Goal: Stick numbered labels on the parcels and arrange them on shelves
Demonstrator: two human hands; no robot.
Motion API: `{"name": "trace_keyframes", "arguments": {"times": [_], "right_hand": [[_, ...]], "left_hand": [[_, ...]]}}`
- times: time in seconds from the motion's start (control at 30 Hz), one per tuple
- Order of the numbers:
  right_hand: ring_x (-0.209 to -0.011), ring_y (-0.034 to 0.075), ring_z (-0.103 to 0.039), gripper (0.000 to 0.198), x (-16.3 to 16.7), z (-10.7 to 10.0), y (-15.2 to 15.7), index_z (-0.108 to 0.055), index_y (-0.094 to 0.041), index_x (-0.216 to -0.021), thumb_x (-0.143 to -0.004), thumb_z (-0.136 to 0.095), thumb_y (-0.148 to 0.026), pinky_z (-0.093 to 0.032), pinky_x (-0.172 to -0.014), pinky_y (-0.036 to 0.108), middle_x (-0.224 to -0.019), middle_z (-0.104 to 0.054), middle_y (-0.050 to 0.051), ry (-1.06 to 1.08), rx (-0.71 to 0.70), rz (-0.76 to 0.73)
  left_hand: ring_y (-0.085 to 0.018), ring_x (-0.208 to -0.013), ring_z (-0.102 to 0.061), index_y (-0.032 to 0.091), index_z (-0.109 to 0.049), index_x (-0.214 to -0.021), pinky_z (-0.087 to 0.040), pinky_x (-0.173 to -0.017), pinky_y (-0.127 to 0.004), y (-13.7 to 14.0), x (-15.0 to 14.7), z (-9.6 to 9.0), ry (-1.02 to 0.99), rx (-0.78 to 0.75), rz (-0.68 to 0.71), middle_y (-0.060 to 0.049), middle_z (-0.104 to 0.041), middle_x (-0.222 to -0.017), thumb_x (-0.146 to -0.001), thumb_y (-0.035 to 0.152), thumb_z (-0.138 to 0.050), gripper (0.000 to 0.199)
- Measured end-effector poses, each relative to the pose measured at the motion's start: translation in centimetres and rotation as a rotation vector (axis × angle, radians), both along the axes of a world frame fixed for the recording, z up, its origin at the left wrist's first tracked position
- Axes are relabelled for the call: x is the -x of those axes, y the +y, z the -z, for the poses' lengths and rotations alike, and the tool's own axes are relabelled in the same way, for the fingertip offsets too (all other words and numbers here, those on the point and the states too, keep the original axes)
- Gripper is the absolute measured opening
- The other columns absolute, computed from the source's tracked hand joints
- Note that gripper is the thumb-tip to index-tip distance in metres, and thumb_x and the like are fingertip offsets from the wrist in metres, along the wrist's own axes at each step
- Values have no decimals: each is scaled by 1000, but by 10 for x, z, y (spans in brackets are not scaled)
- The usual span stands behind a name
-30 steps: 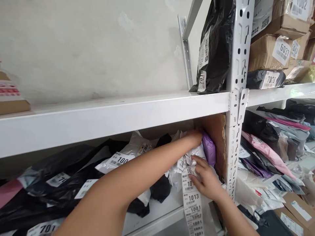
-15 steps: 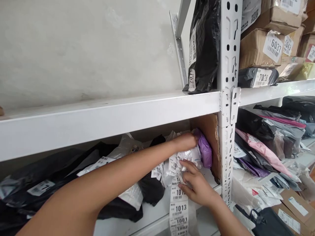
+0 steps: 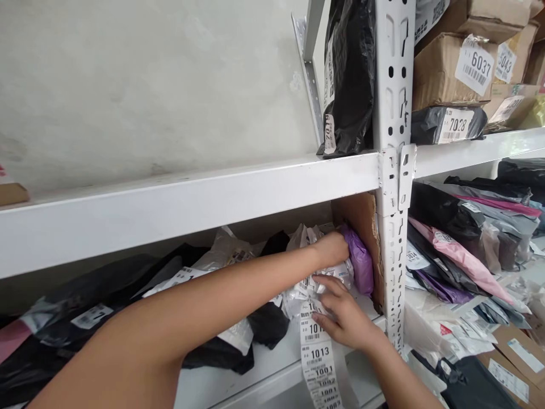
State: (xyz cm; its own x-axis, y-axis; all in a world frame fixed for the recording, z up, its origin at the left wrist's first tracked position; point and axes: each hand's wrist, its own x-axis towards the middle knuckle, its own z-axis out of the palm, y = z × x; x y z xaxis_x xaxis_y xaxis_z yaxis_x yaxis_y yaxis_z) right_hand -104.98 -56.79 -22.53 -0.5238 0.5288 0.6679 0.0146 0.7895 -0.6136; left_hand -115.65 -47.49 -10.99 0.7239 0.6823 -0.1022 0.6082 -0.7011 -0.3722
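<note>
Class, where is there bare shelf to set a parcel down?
The upper shelf looks bare between left-end carton and black parcel 7019. Lower shelf: narrow front patch before black parcels, left of the label strip. Crowded: around left hand and purple parcel.

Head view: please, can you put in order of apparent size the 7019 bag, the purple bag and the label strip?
1. 7019 bag, cut off at the top
2. Label strip, cut off at the bottom
3. Purple bag
</note>
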Motion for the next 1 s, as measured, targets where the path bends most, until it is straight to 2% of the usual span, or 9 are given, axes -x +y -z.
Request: {"name": "trace_keyframes", "arguments": {"times": [0.23, 0.43, 0.53, 0.63, 0.67, 0.7, 0.77, 0.87, 1.0], "right_hand": [[-137, 23, -50, 17, -9, -5, 3, -52, -21, -76, -91, -61, -17, -42, -113, 43, -148, -54, 12, 60, 114, -116], [-133, 23, -55, 8, -7, 3, 13, -63, -20, -97, -92, -61, -27, -43, -113, 42, -139, -62, 12, 180, 240, -129], [-132, 23, -55, 9, -5, 7, 10, -63, -19, -96, -92, -60, -27, -42, -113, 42, -137, -62, 14, 231, 226, -53], [-129, 24, -57, 8, -7, 13, 0, -60, -19, -86, -90, -61, -26, -44, -110, 40, -132, -65, 15, 292, 169, 13], [-123, 24, -60, 11, -8, 16, -4, -58, -20, -83, -90, -62, -27, -47, -106, 39, -127, -68, 14, 322, 181, 26], [-115, 24, -64, 15, -8, 19, -9, -57, -20, -81, -90, -63, -30, -50, -100, 37, -118, -71, 13, 352, 227, 37], [-94, 22, -68, 22, -5, 24, -17, -56, -21, -81, -90, -64, -39, -54, -84, 34, -99, -73, 10, 416, 403, 50], [-85, 22, -67, 36, 6, 28, -25, -60, -20, -97, -87, -64, -54, -55, -78, 33, -92, -72, 8, 528, 680, 56], [-97, 24, -67, 49, 22, 25, -24, -64, -18, -105, -87, -58, -63, -52, -94, 38, -104, -72, 12, 635, 773, 114]], "left_hand": [[-15, -79, -69, 30, -78, -93, -47, -71, -23, 6, 16, -30, -47, 201, 144, 1, -79, -91, -90, 14, -57, 25], [-18, -100, -66, 28, -76, -103, -48, -88, -25, 8, 25, -26, -203, 354, 140, -1, -78, -103, -89, 14, -60, 26], [-24, -113, -58, 26, -74, -104, -44, -100, -35, -1, 20, -29, -132, 179, 107, -4, -75, -108, -82, 13, -67, 26], [-29, -110, -57, 18, -70, -103, -45, -95, -43, -19, 15, -38, -68, -197, 19, -12, -70, -111, -84, 14, -66, 20], [-28, -106, -58, 17, -69, -99, -46, -92, -41, -26, 15, -42, -53, -224, 29, -13, -69, -108, -87, 12, -61, 16], [-26, -101, -60, 17, -69, -96, -47, -88, -37, -32, 17, -44, -43, -171, 61, -11, -70, -104, -89, 11, -57, 15], [-20, -93, -63, 18, -69, -91, -48, -81, -29, -43, 23, -46, -54, 91, 116, -7, -71, -98, -89, 10, -58, 14], [-16, -87, -67, 19, -71, -96, -48, -76, -22, -53, 32, -44, -103, 418, 1, -2, -74, -97, -82, 8, -63, 19], [-15, -89, -68, 23, -73, -91, -47, -78, -21, -60, 32, -38, -117, 467, -193, 1, -77, -98, -91, 17, -51, 23]]}}
